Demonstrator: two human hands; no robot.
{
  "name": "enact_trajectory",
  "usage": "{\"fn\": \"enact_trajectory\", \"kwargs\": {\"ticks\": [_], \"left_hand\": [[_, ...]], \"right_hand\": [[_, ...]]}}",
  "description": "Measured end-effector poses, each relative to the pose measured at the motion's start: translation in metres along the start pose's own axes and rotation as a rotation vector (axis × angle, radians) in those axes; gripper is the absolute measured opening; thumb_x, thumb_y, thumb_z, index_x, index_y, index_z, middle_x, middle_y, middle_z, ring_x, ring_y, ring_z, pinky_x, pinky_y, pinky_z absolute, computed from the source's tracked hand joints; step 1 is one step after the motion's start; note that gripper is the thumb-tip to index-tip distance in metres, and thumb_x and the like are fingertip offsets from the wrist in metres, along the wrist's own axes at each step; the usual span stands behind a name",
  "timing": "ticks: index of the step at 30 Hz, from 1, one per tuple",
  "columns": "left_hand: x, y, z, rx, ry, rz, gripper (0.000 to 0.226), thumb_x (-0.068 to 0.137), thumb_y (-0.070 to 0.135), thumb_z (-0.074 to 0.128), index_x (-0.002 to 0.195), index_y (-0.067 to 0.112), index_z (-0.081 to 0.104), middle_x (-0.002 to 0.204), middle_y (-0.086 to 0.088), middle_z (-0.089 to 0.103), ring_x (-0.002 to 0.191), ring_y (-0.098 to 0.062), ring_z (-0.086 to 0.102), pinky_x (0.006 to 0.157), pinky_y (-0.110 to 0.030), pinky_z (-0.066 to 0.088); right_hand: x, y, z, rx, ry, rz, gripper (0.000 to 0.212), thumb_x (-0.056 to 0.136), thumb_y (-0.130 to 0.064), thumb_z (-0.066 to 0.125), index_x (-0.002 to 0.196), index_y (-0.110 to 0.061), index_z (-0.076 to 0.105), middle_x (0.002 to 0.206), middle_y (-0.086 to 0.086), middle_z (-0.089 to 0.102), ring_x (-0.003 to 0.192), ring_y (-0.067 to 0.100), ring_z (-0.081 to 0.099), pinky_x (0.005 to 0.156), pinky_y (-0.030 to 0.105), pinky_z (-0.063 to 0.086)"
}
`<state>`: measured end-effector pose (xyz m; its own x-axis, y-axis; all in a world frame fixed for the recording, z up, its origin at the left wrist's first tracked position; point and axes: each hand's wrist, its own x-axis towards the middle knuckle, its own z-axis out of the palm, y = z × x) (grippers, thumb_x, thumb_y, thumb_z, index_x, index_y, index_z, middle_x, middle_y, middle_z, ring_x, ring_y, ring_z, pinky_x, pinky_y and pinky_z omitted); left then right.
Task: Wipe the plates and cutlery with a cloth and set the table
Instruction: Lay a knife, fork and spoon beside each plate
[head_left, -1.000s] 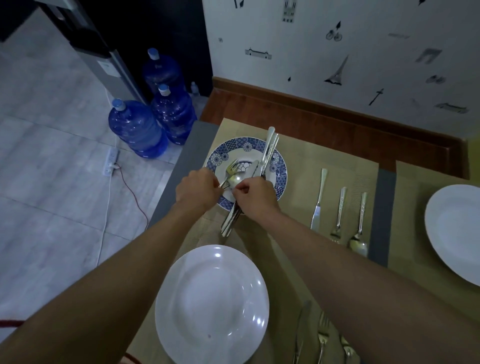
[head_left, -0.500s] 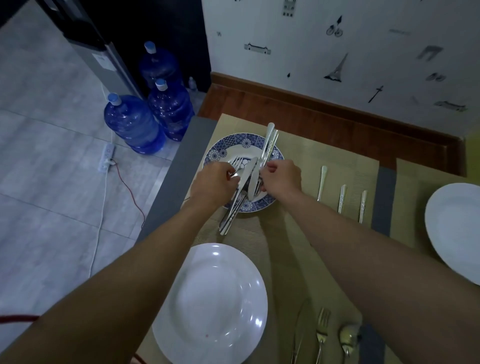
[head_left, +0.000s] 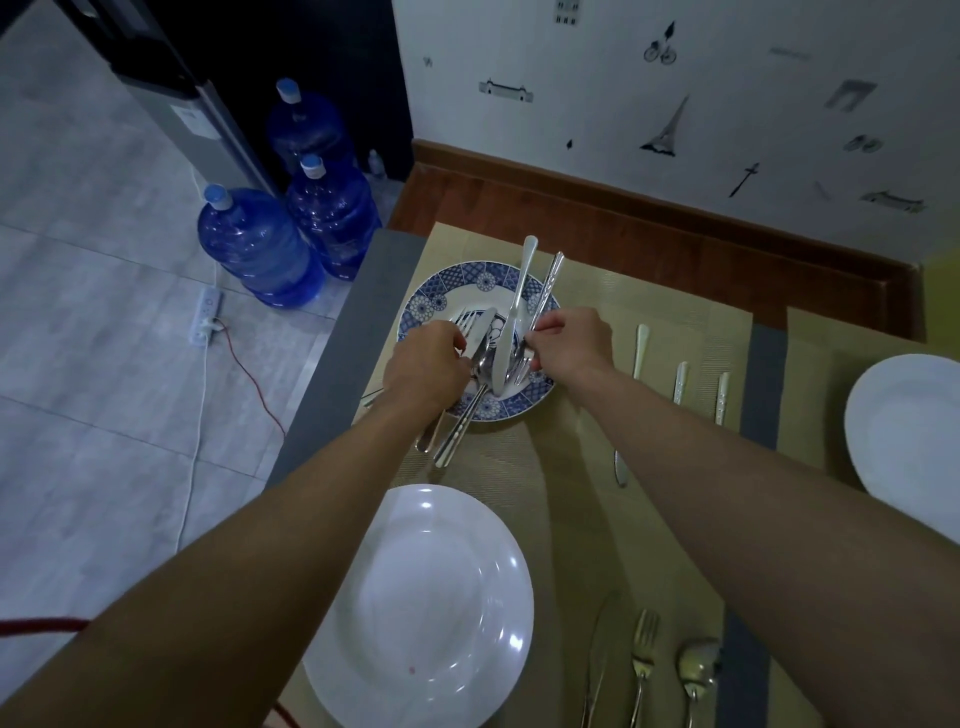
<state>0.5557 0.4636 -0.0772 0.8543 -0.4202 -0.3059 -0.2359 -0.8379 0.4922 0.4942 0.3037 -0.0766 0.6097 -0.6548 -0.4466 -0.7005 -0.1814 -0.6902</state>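
A blue-patterned plate (head_left: 445, 285) at the far left of the beige placemat carries a pile of cutlery. A knife (head_left: 511, 322) lies across its middle. My left hand (head_left: 423, 366) grips some of this cutlery (head_left: 451, 442), whose handles stick out over the plate's near rim. My right hand (head_left: 574, 340) pinches a fork (head_left: 545, 291) near its tines at the plate's right side. A white plate (head_left: 421, 608) sits near me and another white plate (head_left: 909, 441) at the right. No cloth is in view.
Three laid-out cutlery pieces (head_left: 680, 382) lie right of the blue plate, partly under my right forearm. A knife, a fork (head_left: 644, 654) and a spoon lie at the bottom. Beyond the table's grey left edge (head_left: 332, 364) are water bottles (head_left: 260, 244) and a power strip (head_left: 205, 317).
My right hand has moved from the plate's middle to its right side, taking hold of the fork. My left hand stayed on the cutlery at the left.
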Motion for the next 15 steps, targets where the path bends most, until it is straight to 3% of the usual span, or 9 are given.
{"fn": "enact_trajectory", "kwargs": {"ticks": [3, 8, 15], "left_hand": [[0.000, -0.004, -0.001, 0.014, 0.035, -0.002, 0.019, 0.087, 0.014, 0.067, 0.106, 0.018, 0.069, 0.103, -0.005, 0.071, 0.097, -0.027, 0.066, 0.086, -0.043, 0.056], [-0.002, -0.004, -0.001, 0.009, 0.000, 0.033, 0.013, 0.087, 0.018, 0.066, 0.099, 0.017, 0.071, 0.096, -0.004, 0.071, 0.088, -0.024, 0.066, 0.081, -0.044, 0.058], [-0.016, -0.001, -0.001, 0.085, -0.130, 0.012, 0.026, 0.083, 0.037, 0.075, 0.090, 0.012, 0.070, 0.073, -0.001, 0.064, 0.068, -0.021, 0.064, 0.070, -0.037, 0.058]], "right_hand": [[0.000, 0.002, -0.001, 0.023, 0.030, 0.002, 0.030, 0.089, -0.006, 0.075, 0.072, -0.028, 0.067, 0.087, 0.004, 0.076, 0.077, 0.024, 0.076, 0.077, 0.040, 0.064], [-0.001, 0.006, -0.004, 0.141, 0.026, 0.029, 0.010, 0.092, -0.007, 0.072, 0.095, -0.017, 0.071, 0.084, -0.001, 0.070, 0.081, 0.018, 0.072, 0.075, 0.034, 0.063], [-0.008, 0.012, -0.004, 0.178, -0.007, 0.029, 0.022, 0.091, -0.008, 0.072, 0.081, -0.026, 0.064, 0.086, -0.001, 0.069, 0.092, 0.024, 0.072, 0.087, 0.043, 0.062]]}}
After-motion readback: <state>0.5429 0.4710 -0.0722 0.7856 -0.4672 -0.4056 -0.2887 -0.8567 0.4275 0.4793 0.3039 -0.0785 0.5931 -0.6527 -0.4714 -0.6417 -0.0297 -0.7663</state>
